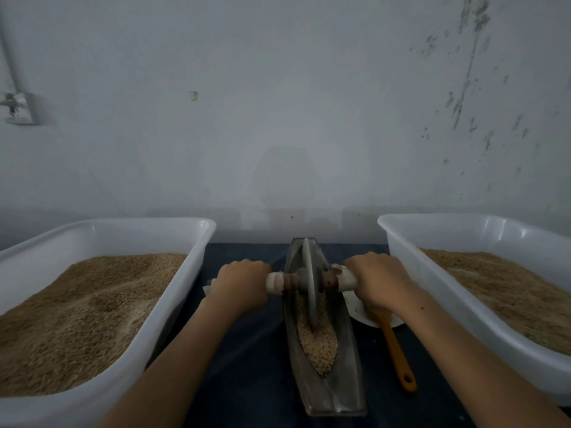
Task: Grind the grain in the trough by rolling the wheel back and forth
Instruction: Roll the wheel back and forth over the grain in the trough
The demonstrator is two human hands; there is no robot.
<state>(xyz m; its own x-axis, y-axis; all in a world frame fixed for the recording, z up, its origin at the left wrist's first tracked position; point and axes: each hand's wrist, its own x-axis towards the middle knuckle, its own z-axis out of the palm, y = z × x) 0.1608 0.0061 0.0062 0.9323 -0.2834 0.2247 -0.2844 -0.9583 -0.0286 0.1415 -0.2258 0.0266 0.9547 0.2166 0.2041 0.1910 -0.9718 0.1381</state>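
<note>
Head camera looks down at a long metal trough [324, 378] on a dark counter [247, 350]. Grain [319, 341] lies in the trough. A thin wheel [310, 282] stands upright in the grain. The left hand [242, 282] grips one end of the wheel's handle [276, 283], and the right hand [378, 281] grips the other end. Two white tubs of grain, one on the left [173, 307] and one on the right [401, 257], sit on each side. An orange spatula [395, 347] lies near the right tub.
</note>
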